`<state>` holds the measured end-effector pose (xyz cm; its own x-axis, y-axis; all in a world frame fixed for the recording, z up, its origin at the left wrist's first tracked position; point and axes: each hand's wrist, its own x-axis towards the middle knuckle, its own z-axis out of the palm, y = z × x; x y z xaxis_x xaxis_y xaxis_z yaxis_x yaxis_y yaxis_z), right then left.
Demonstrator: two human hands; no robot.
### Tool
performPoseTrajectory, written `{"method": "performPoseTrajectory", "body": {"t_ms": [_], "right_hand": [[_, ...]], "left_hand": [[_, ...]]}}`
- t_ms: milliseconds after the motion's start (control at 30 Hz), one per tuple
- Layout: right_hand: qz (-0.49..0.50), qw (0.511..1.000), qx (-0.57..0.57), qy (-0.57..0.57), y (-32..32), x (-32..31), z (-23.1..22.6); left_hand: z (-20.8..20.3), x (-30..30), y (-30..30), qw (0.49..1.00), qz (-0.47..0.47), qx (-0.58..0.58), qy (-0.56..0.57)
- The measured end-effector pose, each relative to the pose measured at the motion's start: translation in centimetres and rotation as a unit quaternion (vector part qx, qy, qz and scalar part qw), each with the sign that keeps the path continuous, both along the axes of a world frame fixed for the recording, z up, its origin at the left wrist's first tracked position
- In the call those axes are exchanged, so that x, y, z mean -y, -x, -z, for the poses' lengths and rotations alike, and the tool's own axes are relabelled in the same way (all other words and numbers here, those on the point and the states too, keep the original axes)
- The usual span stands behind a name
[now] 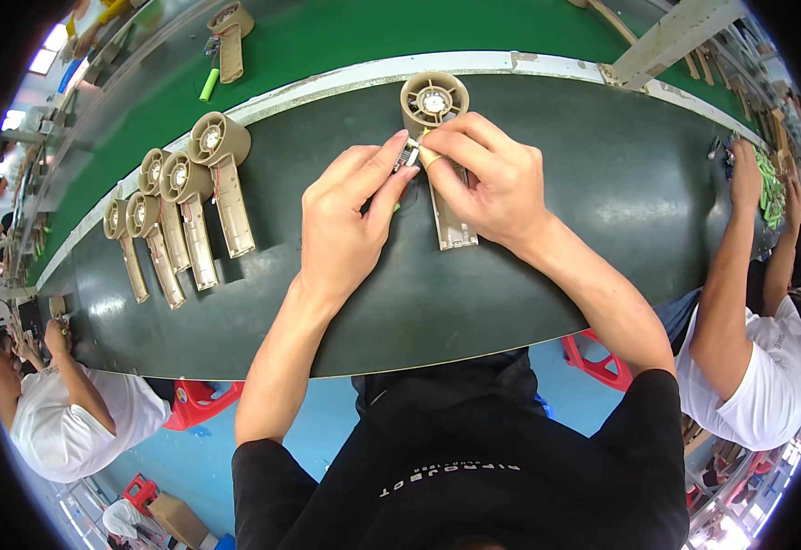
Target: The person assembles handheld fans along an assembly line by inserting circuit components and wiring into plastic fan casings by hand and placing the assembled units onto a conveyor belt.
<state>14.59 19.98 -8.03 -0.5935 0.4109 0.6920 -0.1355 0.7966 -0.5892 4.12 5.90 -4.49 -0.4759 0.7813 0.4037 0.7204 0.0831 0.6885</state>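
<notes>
Your left hand (pixel 345 215) is nearly closed at the fingertips, thumb and forefinger pinching a small circuit board (pixel 407 157) with dark and silvery parts. Your right hand (pixel 503 179) is drawn in from the opposite side, thumb and forefinger together, with a yellowish piece (pixel 429 154) at their tips; whether they grip it or it covers a fingertip cannot be told.

The circuit board is raised above the dark worktop (pixel 565 275), just left of a beige fan housing (pixel 434 99). This housing lies ahead of you, its round end farthest away and its open handle (pixel 456 229) pointing toward you, partly hidden by your right hand.

To your left, five similar beige fan housings (pixel 219 139) lie grouped, handles toward you. Beyond the white rail (pixel 327 88), another beige unit (pixel 231 50) rests on a green surface (pixel 327 41), beside a lime-green cylinder (pixel 209 85).

At your right, a co-worker in a white shirt (pixel 762 376) reaches beside a heap of green parts (pixel 771 190).
</notes>
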Motion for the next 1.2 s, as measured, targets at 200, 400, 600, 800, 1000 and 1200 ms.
{"method": "performPoseTrajectory", "body": {"t_ms": [200,400,600,800,1000,1200], "right_hand": [[0.021,0.997,0.007,-0.07,0.0,0.1,0.0],[-0.002,0.999,0.012,-0.031,0.0,0.3,0.0],[-0.019,1.0,0.003,0.021,0.1,0.4,0.2],[-0.058,0.998,0.026,0.025,0.1,-0.2,0.1],[-0.071,0.996,-0.005,-0.05,-0.1,-0.5,0.4],[-0.046,0.996,-0.007,-0.079,0.0,-0.2,0.7]], "left_hand": [[-0.3,0.1,0.0,0.999,0.003,-0.047,0.01],[-0.2,0.2,-0.2,1.0,0.001,-0.002,0.015],[-0.1,0.3,-0.3,1.0,-0.002,0.016,0.009],[0.6,0.4,0.1,0.999,0.018,0.03,-0.014],[0.8,0.6,0.8,0.996,0.056,0.066,-0.016],[1.0,0.8,1.2,0.996,0.08,0.024,-0.019]]}}
